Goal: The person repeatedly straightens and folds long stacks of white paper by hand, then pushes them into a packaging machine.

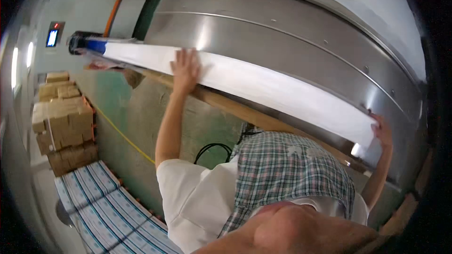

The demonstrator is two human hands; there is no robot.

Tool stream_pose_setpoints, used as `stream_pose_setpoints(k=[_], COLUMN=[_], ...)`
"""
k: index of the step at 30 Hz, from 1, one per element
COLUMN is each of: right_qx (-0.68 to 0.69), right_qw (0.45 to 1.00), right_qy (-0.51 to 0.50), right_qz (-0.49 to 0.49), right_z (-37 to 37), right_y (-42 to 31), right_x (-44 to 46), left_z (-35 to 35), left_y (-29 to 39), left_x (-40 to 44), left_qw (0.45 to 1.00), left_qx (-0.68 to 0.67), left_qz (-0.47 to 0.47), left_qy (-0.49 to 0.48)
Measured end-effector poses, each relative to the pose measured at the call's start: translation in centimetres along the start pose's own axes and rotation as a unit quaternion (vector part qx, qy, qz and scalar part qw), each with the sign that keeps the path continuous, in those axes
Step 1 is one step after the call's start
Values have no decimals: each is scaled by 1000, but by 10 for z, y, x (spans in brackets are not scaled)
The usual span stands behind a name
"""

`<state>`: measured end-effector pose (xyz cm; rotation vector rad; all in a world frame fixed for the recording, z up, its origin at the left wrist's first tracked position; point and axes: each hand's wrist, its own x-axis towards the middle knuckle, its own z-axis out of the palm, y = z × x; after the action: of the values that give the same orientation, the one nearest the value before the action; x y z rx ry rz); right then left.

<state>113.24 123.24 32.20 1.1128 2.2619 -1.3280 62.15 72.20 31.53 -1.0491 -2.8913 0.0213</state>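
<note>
A long white strip (278, 89) lies along the metal machine's (282, 33) near side, its long axis following the panel seams, left end toward a blue piece (96, 46). The left hand (186, 71) rests on it, fingers spread; the right hand (383, 132) touches its right end, grip unclear.

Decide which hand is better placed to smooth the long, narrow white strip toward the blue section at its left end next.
Probably the left hand: it is spread over the strip, nearer the blue section. The right hand is at the strip's opposite end.
</note>
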Motion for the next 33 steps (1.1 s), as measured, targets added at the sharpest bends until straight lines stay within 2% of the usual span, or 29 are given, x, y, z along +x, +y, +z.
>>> stream_pose_setpoints(k=[1, 2, 4, 6, 8, 9, 11, 14, 15, 18, 19, 23, 25, 26, 28, 29, 30, 31, 33], right_qx=[99, 96, 152, 111, 57, 52, 53, 41, 24, -24, -6, -36, 17, 15, 208, 209, 162, 112, 6], right_qw=[991, 990, 978, 981, 981, 980, 971, 968, 958, 958, 954, 957, 946, 951, 927, 932, 951, 964, 977], right_qy=[-77, -84, -142, -154, -182, -183, -183, -204, -191, -172, -198, -173, -166, -155, -233, -218, -147, -75, 172], right_qz=[-51, -62, -3, -33, -46, -50, -148, -138, -214, -227, -227, -231, -279, -268, -210, -199, -217, -230, -128], right_z=[8, 19, 44, 61, 77, 87, 113, 148, 160, 190, 201, 259, 292, 303, 318, 318, 327, 321, 301], right_y=[-8, -25, -50, -89, -121, -126, -134, -197, -202, -250, -269, -318, -331, -339, -356, -355, -357, -352, -340], right_x=[6, 12, 16, 25, 28, 35, 52, 61, 72, 75, 77, 101, 117, 117, 116, 122, 135, 143, 158], left_z=[0, -4, -7, -15, -21, -23, -22, -24, -28, -36, -37, -45, -47, -48, -49, -50, -45, -51, -78], left_y=[9, 24, 42, 33, 38, 41, 45, 36, 38, 44, 44, 38, 32, 30, 20, 11, -11, -23, -52], left_x=[-12, -21, -36, -34, -36, -36, -38, -35, -35, -35, -35, -34, -35, -34, -29, -25, -20, -10, 13], left_qw=[999, 999, 997, 989, 989, 988, 988, 985, 985, 983, 977, 955, 940, 928, 903, 874, 840, 829, 825], left_qx=[-35, -22, -35, -94, -88, -85, -87, -89, -91, -93, -117, -179, -209, -231, -274, -326, -375, -414, -439], left_qz=[28, 35, 60, 83, 87, 95, 99, 117, 129, 154, 172, 238, 269, 292, 330, 358, 386, 371, 324], left_qy=[14, 0, 36, 73, 80, 82, 86, 86, 68, 40, 34, 9, -9, -23, -14, -41, -71, -61, -145])
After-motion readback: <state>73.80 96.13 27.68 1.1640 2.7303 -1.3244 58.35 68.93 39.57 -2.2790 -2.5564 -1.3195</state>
